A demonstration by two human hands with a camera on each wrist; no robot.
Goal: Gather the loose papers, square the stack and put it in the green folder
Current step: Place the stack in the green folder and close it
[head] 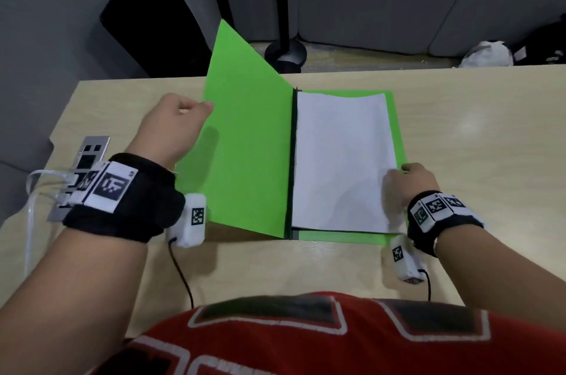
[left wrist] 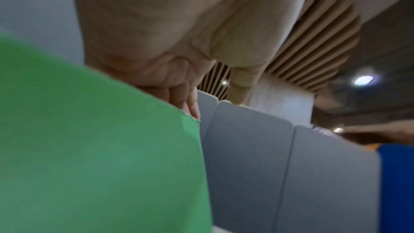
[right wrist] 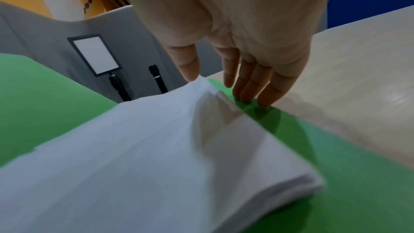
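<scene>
On the desk (head: 459,135), left hand (head: 176,126) pinches green folder (head: 245,145) cover raised; right hand (head: 412,180) fingers spread beside paper stack (head: 340,160).

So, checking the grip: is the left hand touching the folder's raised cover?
Touching. The head view shows the left hand pinching the raised cover at its outer edge.

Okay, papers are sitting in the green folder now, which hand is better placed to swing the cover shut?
Left. The left hand already pinches the raised front cover at its outer edge. The right hand is busy at the stack of papers, thumb on its right edge, fingertips on the back cover.
</scene>
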